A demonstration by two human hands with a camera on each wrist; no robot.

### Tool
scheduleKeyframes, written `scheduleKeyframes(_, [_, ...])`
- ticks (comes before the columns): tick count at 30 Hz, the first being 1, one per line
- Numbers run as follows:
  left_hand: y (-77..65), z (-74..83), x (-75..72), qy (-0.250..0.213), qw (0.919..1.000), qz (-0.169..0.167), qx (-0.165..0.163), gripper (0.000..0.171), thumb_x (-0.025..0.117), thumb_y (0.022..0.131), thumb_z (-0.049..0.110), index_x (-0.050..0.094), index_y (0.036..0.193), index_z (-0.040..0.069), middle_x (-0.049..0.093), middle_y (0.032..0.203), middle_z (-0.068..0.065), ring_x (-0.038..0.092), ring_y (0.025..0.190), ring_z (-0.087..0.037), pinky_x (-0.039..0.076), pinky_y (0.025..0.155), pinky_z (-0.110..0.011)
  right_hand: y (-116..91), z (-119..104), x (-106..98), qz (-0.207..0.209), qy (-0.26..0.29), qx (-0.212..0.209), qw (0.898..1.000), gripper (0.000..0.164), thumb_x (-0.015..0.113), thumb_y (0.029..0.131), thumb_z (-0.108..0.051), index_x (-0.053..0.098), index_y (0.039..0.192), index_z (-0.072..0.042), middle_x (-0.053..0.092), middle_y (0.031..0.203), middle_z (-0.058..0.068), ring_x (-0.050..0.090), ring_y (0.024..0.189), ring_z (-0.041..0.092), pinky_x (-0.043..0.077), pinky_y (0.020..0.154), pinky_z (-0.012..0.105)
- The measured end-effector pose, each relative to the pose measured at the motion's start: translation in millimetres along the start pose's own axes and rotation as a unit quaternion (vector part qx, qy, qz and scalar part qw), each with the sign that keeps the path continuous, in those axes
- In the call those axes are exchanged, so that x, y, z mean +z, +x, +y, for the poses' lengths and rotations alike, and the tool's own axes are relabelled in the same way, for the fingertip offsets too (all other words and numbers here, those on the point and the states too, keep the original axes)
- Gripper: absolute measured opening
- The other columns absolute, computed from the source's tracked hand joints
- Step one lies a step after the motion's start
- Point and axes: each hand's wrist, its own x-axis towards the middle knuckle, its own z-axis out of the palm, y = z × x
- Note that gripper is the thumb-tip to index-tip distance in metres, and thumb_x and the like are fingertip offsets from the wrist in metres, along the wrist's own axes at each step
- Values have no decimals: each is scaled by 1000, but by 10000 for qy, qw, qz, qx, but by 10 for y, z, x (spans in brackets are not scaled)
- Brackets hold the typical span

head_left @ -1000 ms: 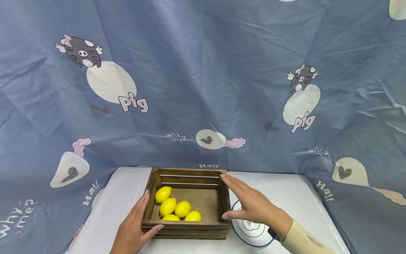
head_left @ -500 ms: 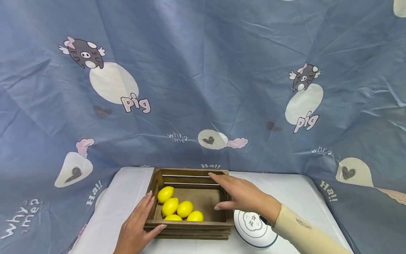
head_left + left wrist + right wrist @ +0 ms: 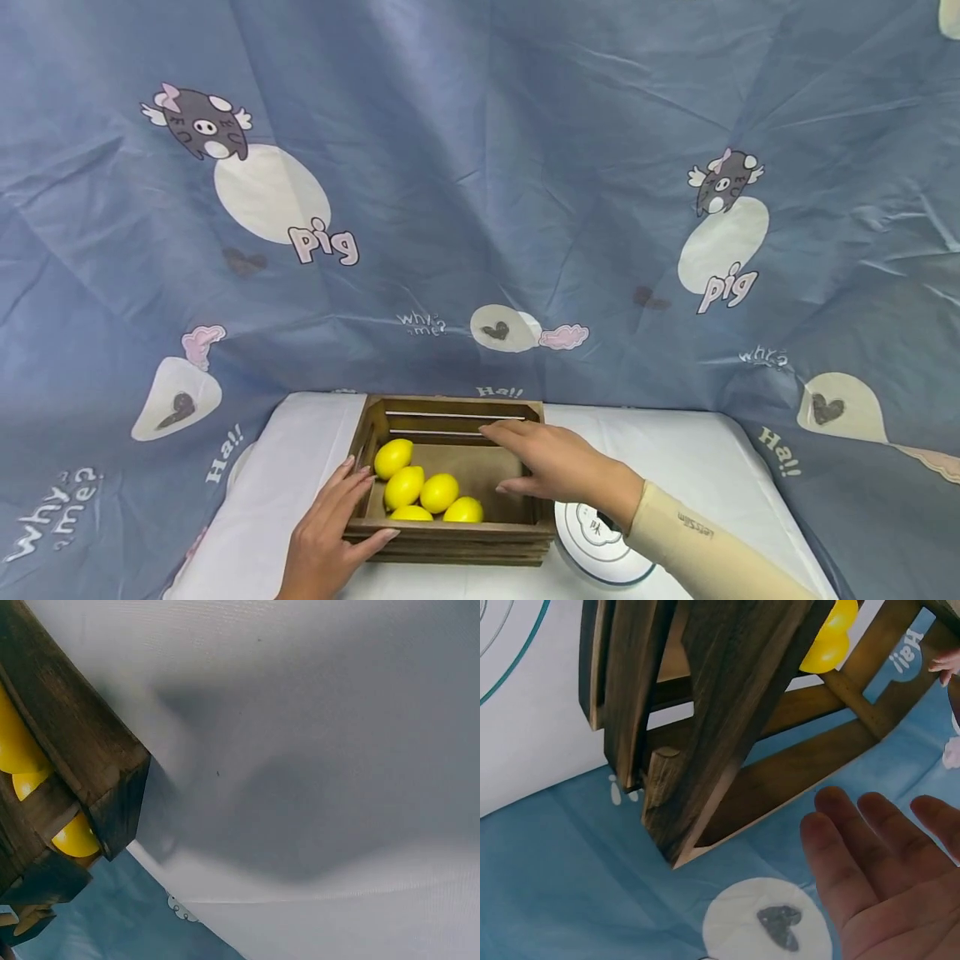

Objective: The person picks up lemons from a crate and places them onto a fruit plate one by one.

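A brown slatted wooden crate (image 3: 450,546) holds several yellow lemons (image 3: 405,485), gathered toward its left and front. At the crate's left front corner is my left hand (image 3: 322,527); its fingers lie along the left side and its thumb reaches to the front rim. My right hand (image 3: 562,467) is over the crate's right side, fingers extended and thumb apart, holding nothing. In the right wrist view, the fingers (image 3: 836,862) are straight and apart from the crate wood. The left wrist view shows a crate corner (image 3: 82,727) and lemons (image 3: 15,739), but the left hand is hardly visible.
A round white dish (image 3: 600,554) with a dark rim line and printed characters sits right of the crate, partly under my right forearm. White cloth (image 3: 697,467) covers the table. A blue printed curtain (image 3: 420,208) hangs behind and at both sides.
My right hand has moved left from the crate's right rim to over its interior. The left hand stays at the left front corner. The lemons keep their places.
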Motion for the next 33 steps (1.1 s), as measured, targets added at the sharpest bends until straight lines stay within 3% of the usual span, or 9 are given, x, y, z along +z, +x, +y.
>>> scheduleKeyframes(3, [13, 3, 7, -34, 10000, 69, 25, 79, 68, 87, 73, 71, 126, 4, 66, 136, -11, 52, 140, -34, 26, 122, -12, 44, -25, 5, -108, -22, 8, 9999, 77, 79, 93, -48, 50, 154, -12, 58, 148, 9, 64, 127, 25, 63, 95, 43])
scheduleKeyframes(12, [23, 34, 79, -111, 9981, 593, 130, 82, 70, 86, 73, 72, 129, 3, 67, 136, -12, 56, 136, -36, 31, 122, -16, 191, -142, 12, -776, -212, 167, 9966, 72, 78, 93, -49, 54, 151, -15, 61, 143, 4, 67, 120, 23, 64, 91, 40])
scheduleKeyframes(18, [21, 49, 81, -151, 9982, 573, 14, 81, 71, 85, 73, 73, 127, 4, 67, 137, -12, 55, 137, -36, 31, 121, -15, 303, -194, 57, -1307, -240, 426, 9902, 62, 81, 93, -41, 60, 146, -17, 62, 143, 3, 66, 122, 22, 61, 98, 37])
scheduleKeyframes(25, [18, 38, 96, -86, 9966, 812, 77, 85, 70, 84, 74, 72, 129, 2, 68, 134, -13, 55, 138, -32, 32, 122, -17, 439, -179, 134, -1478, -36, 375, 9883, 63, 79, 94, -40, 58, 149, -17, 62, 145, 2, 67, 121, 20, 60, 100, 35])
scheduleKeyframes(33, [12, 36, 103, -168, 9966, 803, 74, 81, 71, 85, 73, 74, 125, 2, 68, 133, -14, 56, 135, -38, 33, 121, -17, 571, -228, 232, -1830, 361, 623, 9805, 65, 80, 93, -46, 59, 148, -19, 62, 143, -1, 64, 124, 17, 58, 103, 37])
